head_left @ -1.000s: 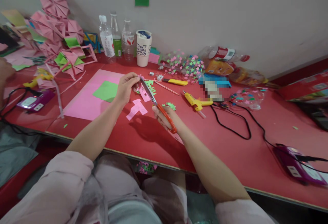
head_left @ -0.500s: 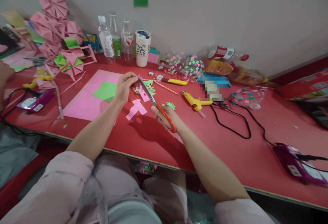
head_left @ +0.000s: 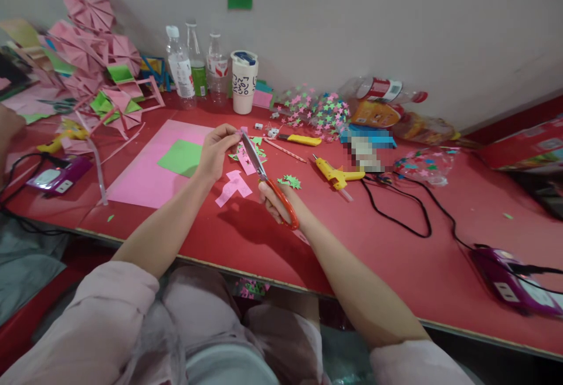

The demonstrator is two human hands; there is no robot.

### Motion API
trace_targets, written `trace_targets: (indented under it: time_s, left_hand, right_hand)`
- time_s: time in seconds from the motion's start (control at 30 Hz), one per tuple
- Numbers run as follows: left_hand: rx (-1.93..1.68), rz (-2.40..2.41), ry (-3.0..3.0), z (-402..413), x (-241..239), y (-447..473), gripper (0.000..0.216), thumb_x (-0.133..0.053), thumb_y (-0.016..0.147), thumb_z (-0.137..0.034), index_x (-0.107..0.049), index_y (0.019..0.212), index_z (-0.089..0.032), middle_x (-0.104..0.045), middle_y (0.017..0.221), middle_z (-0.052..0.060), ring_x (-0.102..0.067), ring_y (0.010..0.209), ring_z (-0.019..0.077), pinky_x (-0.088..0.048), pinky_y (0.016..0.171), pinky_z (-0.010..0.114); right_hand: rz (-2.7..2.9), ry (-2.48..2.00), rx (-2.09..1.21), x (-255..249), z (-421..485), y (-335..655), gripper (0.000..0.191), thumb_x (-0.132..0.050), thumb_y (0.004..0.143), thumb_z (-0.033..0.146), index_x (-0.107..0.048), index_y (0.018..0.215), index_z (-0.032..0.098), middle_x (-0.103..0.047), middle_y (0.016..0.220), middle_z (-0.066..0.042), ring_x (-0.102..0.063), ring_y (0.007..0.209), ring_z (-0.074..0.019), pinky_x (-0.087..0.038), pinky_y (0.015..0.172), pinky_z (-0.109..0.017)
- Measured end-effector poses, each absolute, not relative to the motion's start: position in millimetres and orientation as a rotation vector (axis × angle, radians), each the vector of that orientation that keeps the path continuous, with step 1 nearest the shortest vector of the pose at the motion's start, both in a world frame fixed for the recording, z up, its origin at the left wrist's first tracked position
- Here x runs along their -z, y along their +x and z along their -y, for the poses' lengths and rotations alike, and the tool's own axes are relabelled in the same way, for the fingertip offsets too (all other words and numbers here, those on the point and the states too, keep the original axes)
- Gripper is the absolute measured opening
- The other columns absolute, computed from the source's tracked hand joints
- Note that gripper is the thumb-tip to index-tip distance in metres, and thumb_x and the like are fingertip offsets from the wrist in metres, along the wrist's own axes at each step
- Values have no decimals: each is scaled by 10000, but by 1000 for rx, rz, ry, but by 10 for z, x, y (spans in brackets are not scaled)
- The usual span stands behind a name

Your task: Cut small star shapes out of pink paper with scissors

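Note:
My right hand (head_left: 277, 202) grips the orange handles of a pair of scissors (head_left: 264, 176), whose blades point up and left. My left hand (head_left: 216, 150) pinches a small pink paper piece (head_left: 246, 159) held against the blades above the red table (head_left: 246, 238). Pink paper scraps (head_left: 233, 187) lie on the table just below the hands, and green star cut-outs (head_left: 290, 182) lie to the right of the blades.
A pink sheet (head_left: 145, 174) with a green square (head_left: 181, 157) lies left. Bottles (head_left: 179, 68) and a cup (head_left: 243, 81) stand by the wall. A yellow glue gun (head_left: 336, 176), yellow knife (head_left: 301, 139), black cable (head_left: 404, 215), star pile (head_left: 314, 109) and purple devices (head_left: 512, 282) lie right.
The scissors and both hands have shifted very slightly; the blades stay at the pink piece. The view has drifted a little.

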State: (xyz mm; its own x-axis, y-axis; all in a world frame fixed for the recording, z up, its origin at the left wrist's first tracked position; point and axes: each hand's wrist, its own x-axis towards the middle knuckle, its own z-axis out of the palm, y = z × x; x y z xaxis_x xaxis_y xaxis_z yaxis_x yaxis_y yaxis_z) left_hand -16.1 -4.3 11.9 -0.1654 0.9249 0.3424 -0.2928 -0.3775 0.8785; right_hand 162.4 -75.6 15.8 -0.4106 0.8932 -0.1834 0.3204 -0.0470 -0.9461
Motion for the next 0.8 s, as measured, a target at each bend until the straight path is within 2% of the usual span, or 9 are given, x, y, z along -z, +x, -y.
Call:
trace_targets:
  time_s: [0.43, 0.8]
  left_hand:
    - [-1636, -768, 1165, -10, -91, -188, 48, -583, 655, -122, -586, 637, -166, -562, 661, -32, -527, 636, 58, -429, 652, 208]
    - [-1616, -754, 1110, 23, -74, -143, 64, -604, 673, -147, -572, 621, -167, -582, 615, -38, -536, 577, 56, -442, 623, 208]
  right_hand:
    - [1733, -1276, -1477, -166, 745, 1636, 437, -508, 827, 574, -458, 621, 192, -352, 353, 88, -322, 275, -53, -295, 317, -187]
    - [1682, -1332, -1461, -113, 778, 1589, 444, -482, 850, 573, -440, 620, 195, -350, 361, 86, -321, 265, -56, -279, 292, -181]
